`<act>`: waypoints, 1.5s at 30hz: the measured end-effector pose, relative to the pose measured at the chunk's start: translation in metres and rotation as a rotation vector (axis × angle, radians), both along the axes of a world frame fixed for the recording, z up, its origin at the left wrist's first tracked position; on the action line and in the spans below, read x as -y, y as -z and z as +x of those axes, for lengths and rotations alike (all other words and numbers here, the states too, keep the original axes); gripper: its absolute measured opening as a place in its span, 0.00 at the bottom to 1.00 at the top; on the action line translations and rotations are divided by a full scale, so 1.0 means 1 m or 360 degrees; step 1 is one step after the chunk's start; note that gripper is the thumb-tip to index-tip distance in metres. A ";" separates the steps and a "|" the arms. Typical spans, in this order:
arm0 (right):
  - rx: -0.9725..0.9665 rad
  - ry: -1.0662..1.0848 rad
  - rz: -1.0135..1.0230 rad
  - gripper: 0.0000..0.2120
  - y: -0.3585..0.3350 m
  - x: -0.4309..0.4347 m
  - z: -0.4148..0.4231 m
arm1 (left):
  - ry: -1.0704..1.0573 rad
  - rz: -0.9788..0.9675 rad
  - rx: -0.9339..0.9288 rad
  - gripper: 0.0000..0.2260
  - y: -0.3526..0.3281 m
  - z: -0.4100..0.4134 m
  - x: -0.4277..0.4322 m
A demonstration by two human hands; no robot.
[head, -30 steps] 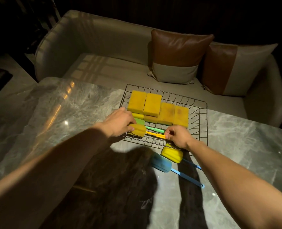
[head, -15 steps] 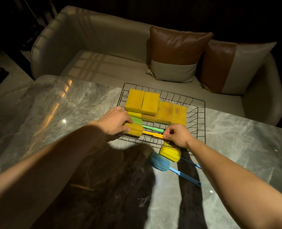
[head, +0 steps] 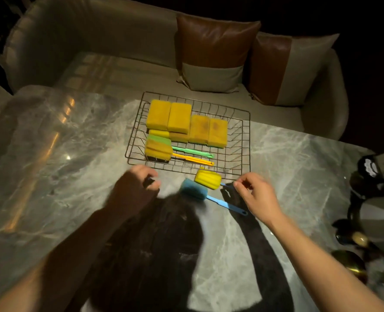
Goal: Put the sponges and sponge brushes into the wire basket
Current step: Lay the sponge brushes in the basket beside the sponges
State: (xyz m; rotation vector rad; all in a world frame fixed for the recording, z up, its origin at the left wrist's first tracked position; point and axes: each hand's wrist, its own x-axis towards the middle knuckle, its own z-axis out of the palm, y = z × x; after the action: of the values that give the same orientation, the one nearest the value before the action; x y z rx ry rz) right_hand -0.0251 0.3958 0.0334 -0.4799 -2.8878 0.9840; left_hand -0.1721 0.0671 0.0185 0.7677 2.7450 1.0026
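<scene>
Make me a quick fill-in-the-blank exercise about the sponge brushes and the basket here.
1. The wire basket rests on a ___ table.
2. ___ sponge brushes lie outside it.
3. The blue-headed brush has a ___ handle.
4. The right hand reaches toward the ___-headed brush's handle.

Missing words: marble; two; blue; yellow

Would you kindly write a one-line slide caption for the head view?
Both hands hover empty at the wire basket of sponges; a yellow-headed brush and a blue brush lie outside it.
</scene>
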 end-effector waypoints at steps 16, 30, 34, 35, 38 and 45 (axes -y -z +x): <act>0.0508 0.0008 0.0442 0.09 0.064 -0.030 0.025 | 0.0615 -0.0313 0.0174 0.22 0.067 0.017 -0.087; 0.0427 -0.0084 0.0209 0.04 0.068 -0.017 0.007 | 0.0562 -0.0256 0.0500 0.11 0.053 0.006 -0.066; 0.0273 -0.0240 0.0154 0.05 0.049 -0.007 0.014 | 0.0627 -0.0295 0.0556 0.09 0.038 0.000 -0.043; 0.0239 -0.0282 0.0138 0.05 0.042 -0.005 0.016 | 0.0657 -0.0310 0.0566 0.09 0.032 -0.002 -0.036; 0.0132 -0.0381 0.0103 0.05 0.020 0.000 0.018 | 0.0674 -0.0316 0.0592 0.09 0.014 -0.008 -0.015; -0.0033 -0.0316 0.0173 0.08 -0.030 -0.002 -0.031 | 0.0499 -0.0015 0.0642 0.09 -0.036 -0.037 0.004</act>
State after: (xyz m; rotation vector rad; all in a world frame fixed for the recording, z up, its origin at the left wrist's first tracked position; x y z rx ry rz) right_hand -0.0560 0.3980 0.0635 -0.1778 -2.9948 0.8411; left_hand -0.2094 0.0631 0.0550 0.8520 2.2065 0.9534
